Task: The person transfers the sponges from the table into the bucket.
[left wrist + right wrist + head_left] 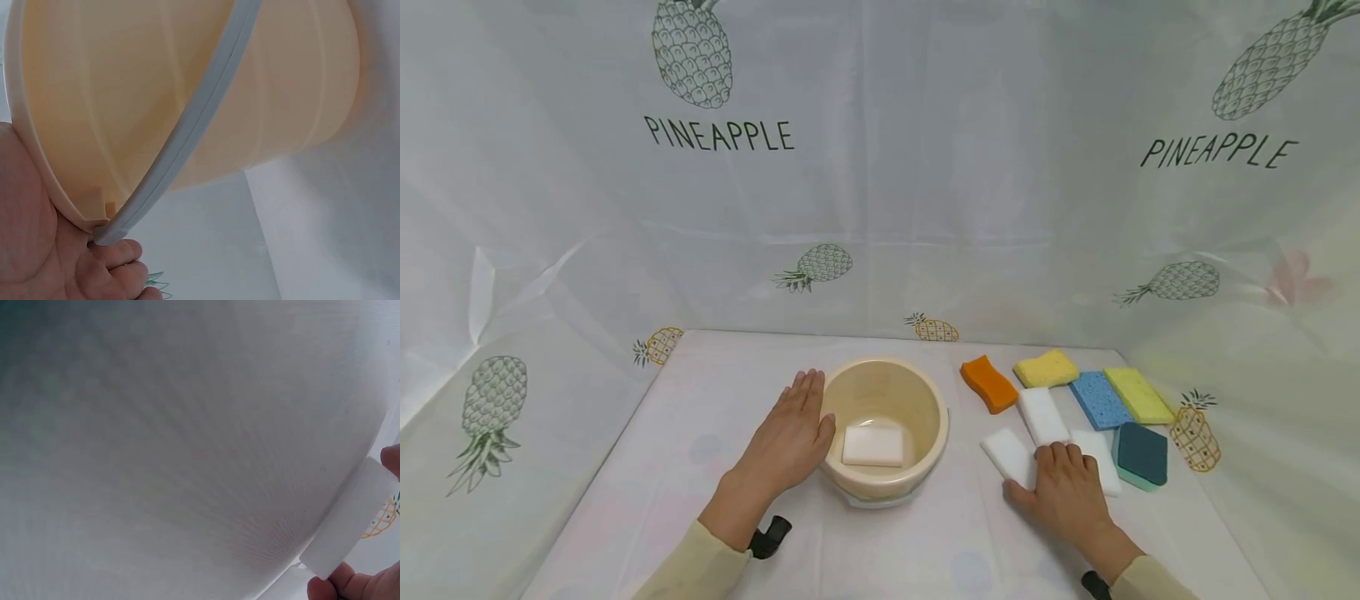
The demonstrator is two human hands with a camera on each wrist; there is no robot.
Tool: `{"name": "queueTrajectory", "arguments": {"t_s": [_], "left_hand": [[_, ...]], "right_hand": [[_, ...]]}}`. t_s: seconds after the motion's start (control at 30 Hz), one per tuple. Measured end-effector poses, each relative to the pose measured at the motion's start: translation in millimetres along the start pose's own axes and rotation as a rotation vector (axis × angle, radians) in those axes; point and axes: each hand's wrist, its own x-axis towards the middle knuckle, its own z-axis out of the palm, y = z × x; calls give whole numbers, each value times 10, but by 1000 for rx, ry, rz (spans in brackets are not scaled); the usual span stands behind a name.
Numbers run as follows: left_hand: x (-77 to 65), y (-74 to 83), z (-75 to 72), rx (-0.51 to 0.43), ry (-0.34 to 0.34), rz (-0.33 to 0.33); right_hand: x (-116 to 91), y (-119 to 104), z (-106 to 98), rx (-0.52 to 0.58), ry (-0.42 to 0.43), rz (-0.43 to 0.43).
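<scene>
A cream bucket [942, 429] with a grey handle [181, 147] stands mid-table, one white sponge block [872, 447] lying inside. Against its left rim rests my left hand [790, 433], fingers straight and pointing away from me; the left wrist view shows the palm at the rim beside the handle's end. To the right, my right hand [1067, 492] pinches another white sponge block [350, 515] between thumb and fingers, low over the table. Two more white sponge blocks, one just beyond the fingers [1041, 415] and one to their right [1097, 458], lie close by.
Behind and right of my right hand lie an orange sponge [988, 384], two yellow sponges [1047, 368], a blue sponge [1099, 400] and a dark green scouring sponge [1140, 454]. A pineapple-print sheet [880, 183] hangs around the table's back and sides.
</scene>
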Motion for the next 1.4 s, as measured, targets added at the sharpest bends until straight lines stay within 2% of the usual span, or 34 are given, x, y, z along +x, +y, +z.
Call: {"name": "queueTrajectory", "arguments": {"t_s": [0.27, 0.5, 0.67, 1.0, 1.17, 1.4], "left_hand": [[1, -12, 2, 10, 7, 10], [-1, -33, 5, 11, 10, 21], [-5, -36, -14, 23, 2, 26], [-23, -1, -36, 36, 12, 16], [-25, 24, -33, 72, 18, 16], [-19, 25, -30, 108, 54, 36]], "right_hand": [[88, -5, -42, 18, 93, -49], [230, -4, -131, -26, 112, -91], [345, 0, -183, -24, 193, -155], [631, -53, -377, -21, 294, -226], [722, -74, -456, -3, 342, -247], [856, -123, -585, 19, 412, -287]]}}
